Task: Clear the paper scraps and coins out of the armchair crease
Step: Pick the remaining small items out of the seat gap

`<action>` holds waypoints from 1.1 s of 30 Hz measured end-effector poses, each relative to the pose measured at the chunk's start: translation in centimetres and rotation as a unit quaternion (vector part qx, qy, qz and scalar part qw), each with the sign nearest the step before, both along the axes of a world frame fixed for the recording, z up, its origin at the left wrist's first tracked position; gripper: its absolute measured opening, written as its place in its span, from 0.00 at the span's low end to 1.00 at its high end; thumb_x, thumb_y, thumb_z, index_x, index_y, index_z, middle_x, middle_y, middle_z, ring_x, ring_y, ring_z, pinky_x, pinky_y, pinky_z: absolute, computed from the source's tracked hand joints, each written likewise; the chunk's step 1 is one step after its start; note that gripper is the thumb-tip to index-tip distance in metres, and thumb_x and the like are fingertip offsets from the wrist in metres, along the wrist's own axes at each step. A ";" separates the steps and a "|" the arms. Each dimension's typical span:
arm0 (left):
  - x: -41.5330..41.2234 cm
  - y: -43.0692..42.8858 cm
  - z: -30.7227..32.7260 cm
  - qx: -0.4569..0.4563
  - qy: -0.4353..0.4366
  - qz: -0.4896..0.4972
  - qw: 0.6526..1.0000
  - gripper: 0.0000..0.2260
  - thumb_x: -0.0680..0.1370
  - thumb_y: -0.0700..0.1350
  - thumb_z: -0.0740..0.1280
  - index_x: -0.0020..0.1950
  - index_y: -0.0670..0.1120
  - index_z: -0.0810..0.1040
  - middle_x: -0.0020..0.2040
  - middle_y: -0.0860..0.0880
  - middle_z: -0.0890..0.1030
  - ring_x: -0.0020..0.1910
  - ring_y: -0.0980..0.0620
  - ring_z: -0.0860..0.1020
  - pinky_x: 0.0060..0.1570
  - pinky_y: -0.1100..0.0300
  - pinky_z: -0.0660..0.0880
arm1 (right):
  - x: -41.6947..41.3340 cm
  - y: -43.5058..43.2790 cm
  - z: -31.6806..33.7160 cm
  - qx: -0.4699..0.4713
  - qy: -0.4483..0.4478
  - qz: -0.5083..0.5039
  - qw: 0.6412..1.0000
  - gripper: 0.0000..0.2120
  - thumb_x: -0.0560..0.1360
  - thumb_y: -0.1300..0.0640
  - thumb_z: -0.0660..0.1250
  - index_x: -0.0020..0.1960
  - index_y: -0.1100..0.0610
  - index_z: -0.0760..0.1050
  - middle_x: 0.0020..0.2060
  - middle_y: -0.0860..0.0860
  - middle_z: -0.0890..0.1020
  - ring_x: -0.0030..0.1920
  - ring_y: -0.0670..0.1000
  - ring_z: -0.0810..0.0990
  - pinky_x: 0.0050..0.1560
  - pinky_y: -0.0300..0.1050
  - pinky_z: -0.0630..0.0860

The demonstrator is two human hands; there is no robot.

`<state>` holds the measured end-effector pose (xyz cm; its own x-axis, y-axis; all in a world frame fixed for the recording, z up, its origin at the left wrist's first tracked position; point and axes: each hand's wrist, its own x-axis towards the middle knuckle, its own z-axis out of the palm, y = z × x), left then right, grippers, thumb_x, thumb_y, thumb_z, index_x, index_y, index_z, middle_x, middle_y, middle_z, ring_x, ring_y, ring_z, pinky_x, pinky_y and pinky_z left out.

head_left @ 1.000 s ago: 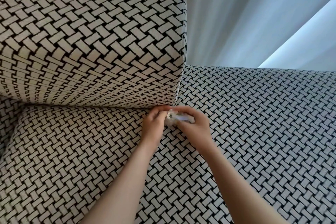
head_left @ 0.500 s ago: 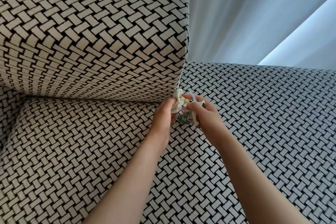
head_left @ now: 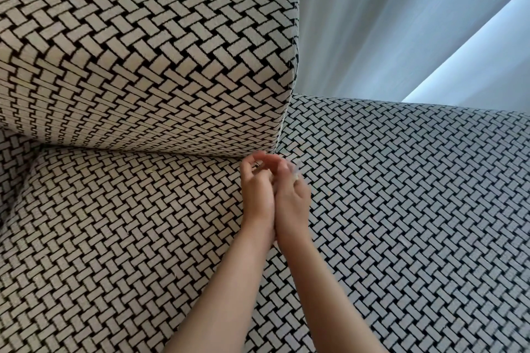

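Holding: my left hand (head_left: 256,195) and right hand (head_left: 292,198) pressed together, a paper scrap (head_left: 296,172) pinched in right fingers.
Risk: loose cupping may drop scraps back into the crease (head_left: 282,135).

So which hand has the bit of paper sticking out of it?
The right hand: a pale, blurred scrap shows at its fingertips. The left hand, pressed against it, shows only a small dark glint between curled fingers, too blurred to identify.

Soft, cool daylight enters from upper right through pale curtains (head_left: 401,23); scene evenly lit, no glare. Armchair weave (head_left: 143,51) sharp, but lines bow toward frame edges (wide-angle distortion). Fingertips of both hands (head_left: 275,189) motion-blurred; faint shadow in the cushion crease (head_left: 143,152).
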<state>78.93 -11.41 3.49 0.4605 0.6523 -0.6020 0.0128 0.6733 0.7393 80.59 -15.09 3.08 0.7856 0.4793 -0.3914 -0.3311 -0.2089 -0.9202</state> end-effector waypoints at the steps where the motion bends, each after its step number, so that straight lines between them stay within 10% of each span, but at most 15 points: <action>1: -0.4 0.3 0.0 -0.015 -0.015 -0.006 1.000 0.13 0.78 0.36 0.53 0.51 0.50 0.72 0.44 0.44 0.80 0.43 0.47 0.80 0.41 0.59 0.79 | -0.6 -0.2 -0.2 -0.011 -0.054 0.042 0.998 0.20 0.80 0.48 0.51 0.50 0.56 0.79 0.42 0.52 0.83 0.44 0.45 0.80 0.49 0.36 0.74; 4: -1.5 1.0 -0.5 -0.080 -0.023 -0.038 0.996 0.10 0.79 0.51 0.56 0.51 0.49 0.75 0.49 0.46 0.81 0.48 0.48 0.81 0.52 0.54 0.77 | -1.0 -0.6 -1.6 -0.142 -0.241 0.185 0.942 0.38 0.72 0.35 0.33 0.66 0.50 0.71 0.68 0.50 0.70 0.72 0.44 0.59 0.71 0.34 0.38; 7: -2.3 1.1 -1.8 -0.071 0.022 -0.023 0.997 0.09 0.77 0.48 0.62 0.52 0.45 0.76 0.54 0.40 0.81 0.52 0.46 0.81 0.55 0.52 0.77 | -0.9 -1.1 -1.4 -0.251 -0.365 0.245 0.862 0.39 0.71 0.38 0.28 0.69 0.47 0.67 0.76 0.48 0.48 0.74 0.44 0.36 0.68 0.48 0.23; 10: -2.4 1.5 -1.4 -0.032 0.060 0.004 0.998 0.03 0.75 0.39 0.67 0.43 0.45 0.74 0.39 0.46 0.80 0.33 0.52 0.79 0.31 0.62 0.75 | -1.3 -2.5 -1.7 -0.227 -0.379 0.229 0.867 0.38 0.73 0.36 0.31 0.66 0.47 0.70 0.75 0.50 0.51 0.75 0.46 0.41 0.71 0.50 0.30; 14: -2.1 2.4 -0.9 0.061 0.100 -0.018 0.993 0.14 0.73 0.32 0.65 0.47 0.51 0.72 0.43 0.50 0.74 0.29 0.56 0.68 0.19 0.69 0.63 | -0.9 -5.0 -2.5 -0.261 -0.277 0.134 0.915 0.28 0.76 0.38 0.53 0.72 0.50 0.60 0.74 0.49 0.54 0.74 0.48 0.50 0.74 0.51 0.52; 17: -2.4 3.2 -1.2 0.085 0.111 -0.017 0.990 0.19 0.73 0.30 0.64 0.56 0.51 0.72 0.50 0.49 0.73 0.38 0.54 0.73 0.22 0.69 0.66 | -1.0 -6.2 -4.2 -0.246 -0.280 0.220 0.901 0.36 0.75 0.46 0.64 0.76 0.53 0.49 0.74 0.43 0.49 0.74 0.41 0.43 0.74 0.38 0.40; 19: -2.7 2.9 -1.2 0.074 0.105 -0.019 0.992 0.20 0.75 0.33 0.64 0.63 0.49 0.70 0.53 0.49 0.74 0.42 0.54 0.74 0.25 0.70 0.68 | -1.4 -6.6 -5.6 -0.202 -0.336 0.192 0.900 0.32 0.75 0.54 0.66 0.74 0.56 0.56 0.72 0.44 0.56 0.73 0.41 0.50 0.72 0.33 0.39; 23: -3.4 2.1 -1.5 0.103 0.121 -0.068 0.985 0.12 0.78 0.38 0.62 0.60 0.49 0.74 0.45 0.51 0.77 0.34 0.58 0.74 0.24 0.71 0.69 | -1.8 -6.3 -6.5 -0.175 -0.381 0.066 0.905 0.16 0.72 0.66 0.68 0.60 0.60 0.77 0.59 0.52 0.79 0.62 0.50 0.76 0.67 0.40 0.66; 28: -3.2 1.4 -2.7 0.378 0.307 -0.299 0.821 0.14 0.72 0.47 0.70 0.57 0.50 0.76 0.53 0.49 0.73 0.45 0.52 0.74 0.39 0.62 0.73 | -0.4 -5.2 -5.5 -0.155 -0.373 0.003 0.915 0.09 0.67 0.72 0.69 0.44 0.62 0.83 0.40 0.53 0.84 0.40 0.48 0.82 0.49 0.25 0.73; 33: -2.3 1.3 -2.9 0.466 0.322 -0.302 0.767 0.08 0.74 0.46 0.68 0.52 0.45 0.78 0.54 0.48 0.73 0.47 0.56 0.67 0.44 0.66 0.65 | 1.1 -3.9 -3.0 -0.039 -0.049 -0.174 0.983 0.06 0.71 0.67 0.69 0.44 0.59 0.82 0.37 0.47 0.83 0.38 0.40 0.80 0.44 0.31 0.77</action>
